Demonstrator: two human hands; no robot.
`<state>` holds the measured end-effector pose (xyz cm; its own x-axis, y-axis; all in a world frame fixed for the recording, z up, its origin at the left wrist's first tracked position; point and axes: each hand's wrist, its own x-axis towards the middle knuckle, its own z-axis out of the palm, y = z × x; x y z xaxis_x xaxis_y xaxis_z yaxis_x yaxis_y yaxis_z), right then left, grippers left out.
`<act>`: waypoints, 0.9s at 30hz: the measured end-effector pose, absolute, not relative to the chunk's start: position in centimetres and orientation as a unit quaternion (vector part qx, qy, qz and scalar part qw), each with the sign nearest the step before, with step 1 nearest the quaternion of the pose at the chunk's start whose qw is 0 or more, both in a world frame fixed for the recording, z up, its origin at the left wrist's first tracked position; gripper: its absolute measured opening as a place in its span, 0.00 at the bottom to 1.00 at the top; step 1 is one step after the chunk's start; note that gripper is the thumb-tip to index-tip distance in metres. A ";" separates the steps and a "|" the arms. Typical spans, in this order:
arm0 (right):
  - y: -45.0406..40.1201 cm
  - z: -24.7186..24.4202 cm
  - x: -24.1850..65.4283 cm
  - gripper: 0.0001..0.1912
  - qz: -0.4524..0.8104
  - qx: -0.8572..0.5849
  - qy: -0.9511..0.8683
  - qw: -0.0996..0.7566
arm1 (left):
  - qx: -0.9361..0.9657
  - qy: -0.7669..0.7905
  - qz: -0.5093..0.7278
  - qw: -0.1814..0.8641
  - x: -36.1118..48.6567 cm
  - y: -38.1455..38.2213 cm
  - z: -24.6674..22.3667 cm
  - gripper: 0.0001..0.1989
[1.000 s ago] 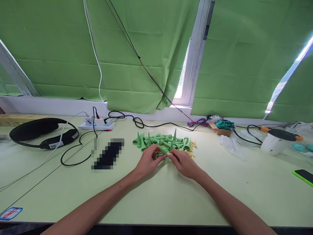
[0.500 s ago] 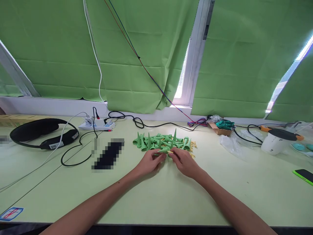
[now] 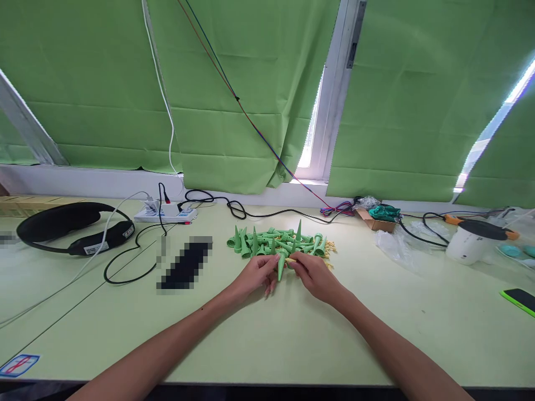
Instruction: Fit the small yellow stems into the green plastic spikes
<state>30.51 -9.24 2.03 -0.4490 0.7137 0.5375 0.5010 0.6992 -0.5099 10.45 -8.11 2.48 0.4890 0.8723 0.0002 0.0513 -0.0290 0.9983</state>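
A green cone [image 3: 281,268] has swung round in the fingers over the past half second, its tip pointing left earlier and now aimed down toward the near edge of the desk [image 3: 284,340], while the right hand has kept almost the same place. The left hand [image 3: 253,275] has its grip closed on the cone's wide end between thumb and forefinger, its other fingers showing loosely below. The right hand [image 3: 315,275] pinches a small yellow piece [image 3: 290,260] at the cone's wide end; whether the piece sits inside the cone is too small to tell. The held cone is just in front of a heap of green cones [image 3: 271,244], some standing point-up and others lying on their sides, with yellow bits [image 3: 331,246] spilling out at the heap's right. To the left on the desk are a black headband-like device [image 3: 58,225] and a white power strip [image 3: 167,212]; to the right, a small cardboard box [image 3: 378,224], a white container with a dark top [image 3: 468,248] and a green-edged phone [image 3: 520,299].
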 end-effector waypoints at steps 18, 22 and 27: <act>-9.4 2.1 30.8 0.13 0.175 -0.394 -0.832 0.348 | 0.733 0.384 0.342 0.445 10.0 -8.8 2.3 0.17; -9.5 2.1 30.8 0.14 0.179 -0.396 -0.832 0.346 | 0.747 0.386 0.370 0.394 10.1 -9.0 2.5 0.14; -9.7 2.3 30.8 0.15 0.173 -0.403 -0.832 0.338 | 0.762 0.380 0.400 0.339 10.2 -8.9 2.2 0.15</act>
